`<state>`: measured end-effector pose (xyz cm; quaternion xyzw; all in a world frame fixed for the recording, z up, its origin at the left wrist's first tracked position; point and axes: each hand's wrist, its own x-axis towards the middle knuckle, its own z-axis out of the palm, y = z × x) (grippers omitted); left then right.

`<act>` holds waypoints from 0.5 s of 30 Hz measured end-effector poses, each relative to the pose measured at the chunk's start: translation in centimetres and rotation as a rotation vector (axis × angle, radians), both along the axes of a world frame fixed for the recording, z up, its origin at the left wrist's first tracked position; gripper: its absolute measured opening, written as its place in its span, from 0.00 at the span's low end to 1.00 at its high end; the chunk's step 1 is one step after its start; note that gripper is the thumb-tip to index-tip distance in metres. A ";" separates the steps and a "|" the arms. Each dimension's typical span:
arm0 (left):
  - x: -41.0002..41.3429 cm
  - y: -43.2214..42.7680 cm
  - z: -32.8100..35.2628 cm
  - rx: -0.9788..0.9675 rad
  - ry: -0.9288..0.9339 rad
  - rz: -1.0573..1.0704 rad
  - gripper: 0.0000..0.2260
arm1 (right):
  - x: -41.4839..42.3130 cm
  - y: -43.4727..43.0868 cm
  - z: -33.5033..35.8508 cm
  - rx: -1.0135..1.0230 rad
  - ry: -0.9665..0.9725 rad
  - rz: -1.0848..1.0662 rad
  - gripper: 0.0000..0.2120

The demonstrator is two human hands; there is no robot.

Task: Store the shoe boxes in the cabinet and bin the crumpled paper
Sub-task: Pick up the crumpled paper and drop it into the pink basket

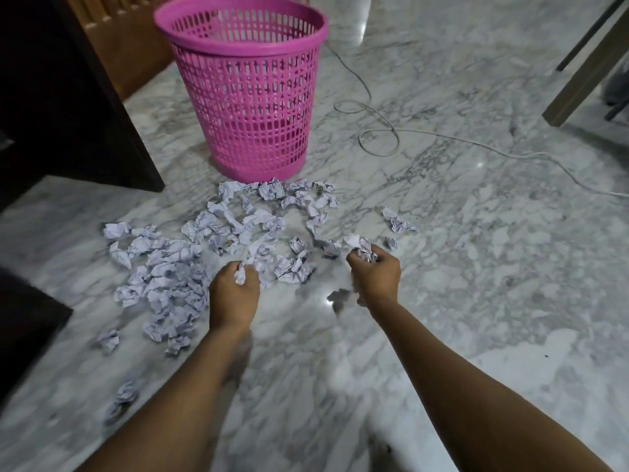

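Note:
Several crumpled paper balls (177, 267) lie scattered on the marble floor in front of a pink lattice bin (252, 97). My left hand (233, 294) is closed around a wad of crumpled paper (243, 272) at the near edge of the pile. My right hand (374, 274) grips another wad of crumpled paper (362, 248), low over the floor. The bin stands upright beyond the pile, about an arm's length away. No shoe boxes are in view.
A dark wooden cabinet (61, 97) rises at the left, with a dark edge (23, 328) nearer me. A white cable (381, 137) loops across the floor right of the bin. Furniture legs (585, 69) stand at the upper right. Stray paper balls (122, 398) lie near left.

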<state>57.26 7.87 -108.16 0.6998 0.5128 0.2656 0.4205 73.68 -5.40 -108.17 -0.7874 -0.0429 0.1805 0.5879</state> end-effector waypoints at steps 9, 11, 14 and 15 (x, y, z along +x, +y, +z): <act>2.6 6.1 17.6 0.049 -0.273 -0.051 0.09 | 0.5 11.0 18.3 0.205 -0.233 0.128 0.05; 2.9 8.0 22.5 0.074 -0.296 -0.041 0.09 | 1.2 14.0 23.5 0.217 -0.277 0.153 0.05; 3.5 10.8 28.3 0.121 -0.378 -0.062 0.11 | 2.4 17.7 29.5 0.238 -0.382 0.151 0.09; 3.8 11.7 29.7 0.126 -0.440 -0.061 0.11 | 2.9 18.7 31.0 0.235 -0.414 0.164 0.08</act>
